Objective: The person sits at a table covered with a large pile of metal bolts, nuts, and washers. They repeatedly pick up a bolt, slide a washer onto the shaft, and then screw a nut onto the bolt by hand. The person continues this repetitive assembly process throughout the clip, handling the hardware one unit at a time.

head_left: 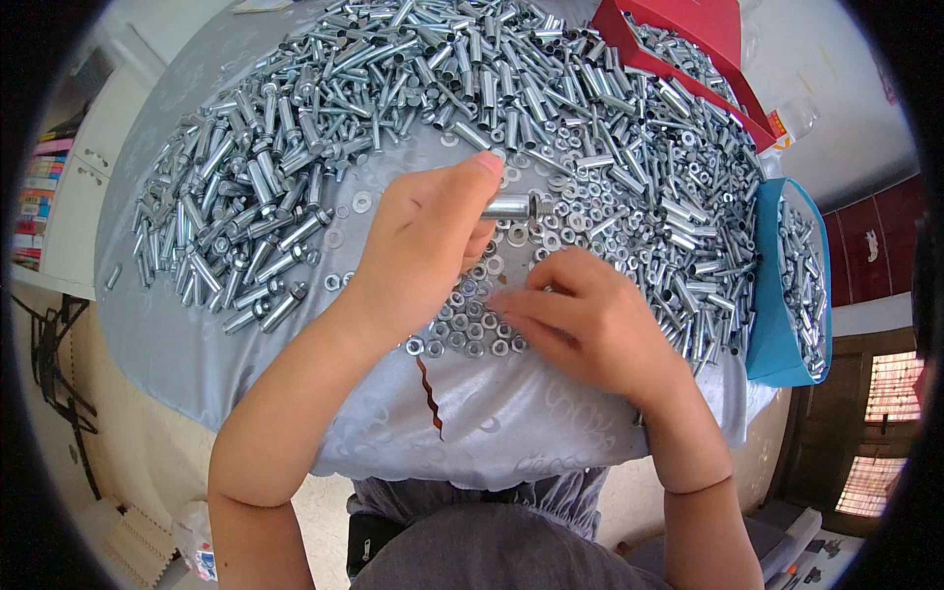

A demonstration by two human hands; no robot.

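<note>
A silver expansion bolt (511,206) is gripped in my closed left hand (418,231), lying level with its threaded end toward the right. The thumb rests along the top of the fist, and part of the bolt is hidden inside it. My right hand (595,320) hangs low over the loose hex nuts (474,329). Its fingers are bent and apart, with the foremost fingertip slightly blurred among the nuts. I see nothing held in it. Flat washers (518,234) lie scattered between and beyond both hands.
A big heap of metal sleeves and bolts (393,59) spreads over the far part of the cloth-covered table (364,413). Assembled bolts (280,295) lie to the left. At the right stand a red box (678,39) and a blue box (772,324), both holding hardware. A dark tear (430,398) marks the cloth.
</note>
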